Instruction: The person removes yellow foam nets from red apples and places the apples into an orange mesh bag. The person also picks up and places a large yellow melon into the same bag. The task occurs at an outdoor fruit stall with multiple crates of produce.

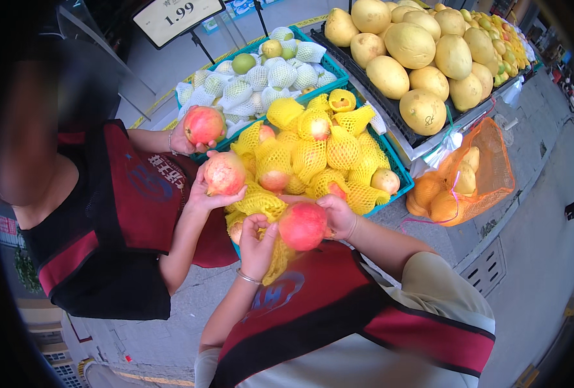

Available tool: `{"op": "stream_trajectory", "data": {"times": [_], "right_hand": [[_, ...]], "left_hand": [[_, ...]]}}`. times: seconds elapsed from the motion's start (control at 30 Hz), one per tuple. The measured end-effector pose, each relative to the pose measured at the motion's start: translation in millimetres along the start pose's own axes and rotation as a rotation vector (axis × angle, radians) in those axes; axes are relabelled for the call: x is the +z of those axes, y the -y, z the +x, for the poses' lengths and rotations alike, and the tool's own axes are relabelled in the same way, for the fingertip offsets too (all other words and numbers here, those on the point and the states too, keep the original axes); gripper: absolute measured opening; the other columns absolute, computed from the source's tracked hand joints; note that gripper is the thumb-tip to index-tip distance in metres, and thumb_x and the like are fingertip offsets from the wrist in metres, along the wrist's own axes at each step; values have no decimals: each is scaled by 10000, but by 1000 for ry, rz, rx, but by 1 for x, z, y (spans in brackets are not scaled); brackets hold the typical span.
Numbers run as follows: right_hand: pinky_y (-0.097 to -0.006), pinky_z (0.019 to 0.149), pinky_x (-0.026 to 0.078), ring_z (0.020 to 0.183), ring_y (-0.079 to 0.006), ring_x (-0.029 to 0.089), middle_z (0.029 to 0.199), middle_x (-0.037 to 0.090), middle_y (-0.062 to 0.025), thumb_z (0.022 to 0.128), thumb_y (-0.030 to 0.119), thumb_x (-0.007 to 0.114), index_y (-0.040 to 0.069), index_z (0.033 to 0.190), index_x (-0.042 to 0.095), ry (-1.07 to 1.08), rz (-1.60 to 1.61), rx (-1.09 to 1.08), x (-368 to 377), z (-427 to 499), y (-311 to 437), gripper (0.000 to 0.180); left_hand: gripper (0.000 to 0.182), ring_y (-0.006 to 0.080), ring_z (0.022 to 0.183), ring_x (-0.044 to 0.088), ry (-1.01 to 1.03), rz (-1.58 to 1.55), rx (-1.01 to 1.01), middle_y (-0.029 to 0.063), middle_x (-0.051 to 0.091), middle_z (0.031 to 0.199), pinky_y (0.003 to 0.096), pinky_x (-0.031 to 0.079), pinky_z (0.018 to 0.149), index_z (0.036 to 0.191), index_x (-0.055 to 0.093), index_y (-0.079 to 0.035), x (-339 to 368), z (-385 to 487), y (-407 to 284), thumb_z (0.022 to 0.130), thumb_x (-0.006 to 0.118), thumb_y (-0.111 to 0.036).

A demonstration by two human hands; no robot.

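A bare red pomegranate point(304, 226) is in front of my chest, and my right hand point(339, 217) grips it from the right side. Its crown points right, towards my palm. My left hand point(259, 246), with a bangle at the wrist, pinches a yellow foam net sleeve point(278, 262) that hangs below the fingers. The left fingertips are close to the fruit's left side; whether they touch it is unclear. Just beyond my hands stands a teal crate point(403, 188) of pomegranates, most of them in yellow foam nets point(309, 154).
At my left a co-worker holds one pomegranate point(204, 124) in one hand and another pomegranate point(224, 173) in the other. Behind are a crate of white-netted fruit point(257, 77), a price sign point(177, 17) and piled pomelos point(409, 45). An orange mesh bag point(490, 165) holds fruit at the right.
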State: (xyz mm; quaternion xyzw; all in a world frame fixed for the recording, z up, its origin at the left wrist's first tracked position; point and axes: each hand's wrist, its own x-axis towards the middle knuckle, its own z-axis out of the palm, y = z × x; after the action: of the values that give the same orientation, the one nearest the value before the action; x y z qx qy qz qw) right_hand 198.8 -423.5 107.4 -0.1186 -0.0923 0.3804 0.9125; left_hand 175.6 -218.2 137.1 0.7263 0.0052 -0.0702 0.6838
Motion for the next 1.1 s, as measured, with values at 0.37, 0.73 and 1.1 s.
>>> {"op": "stream_trajectory", "data": {"times": [0.37, 0.73, 1.1], "right_hand": [[-371, 924, 467, 1072, -207, 592, 1275, 543, -116, 894, 267, 493, 34, 1375, 385, -204, -154, -80, -3, 0, -2, 546], [-249, 547, 502, 654, -125, 599, 1027, 603, -119, 841, 171, 674, 64, 1337, 370, -657, -667, -332, 1, 5, -30, 591], [-284, 743, 525, 987, -140, 597, 1142, 573, -75, 830, 147, 676, 81, 1378, 338, -521, -428, -402, 23, -4, -20, 647]], "left_hand": [[137, 69, 783, 561, -7, 226, 126, 29, 608, 887, 205, 464, 720, 1009, 560, 10, 2, 0, 5, 873, 565, 31], [150, 170, 714, 620, 5, 565, 557, 98, 638, 804, 276, 496, 675, 939, 597, 3, -2, -5, -9, 797, 644, 20], [119, 285, 666, 629, 100, 620, 291, 149, 624, 757, 343, 501, 597, 875, 590, -5, 7, -6, -30, 792, 654, -59]]}}
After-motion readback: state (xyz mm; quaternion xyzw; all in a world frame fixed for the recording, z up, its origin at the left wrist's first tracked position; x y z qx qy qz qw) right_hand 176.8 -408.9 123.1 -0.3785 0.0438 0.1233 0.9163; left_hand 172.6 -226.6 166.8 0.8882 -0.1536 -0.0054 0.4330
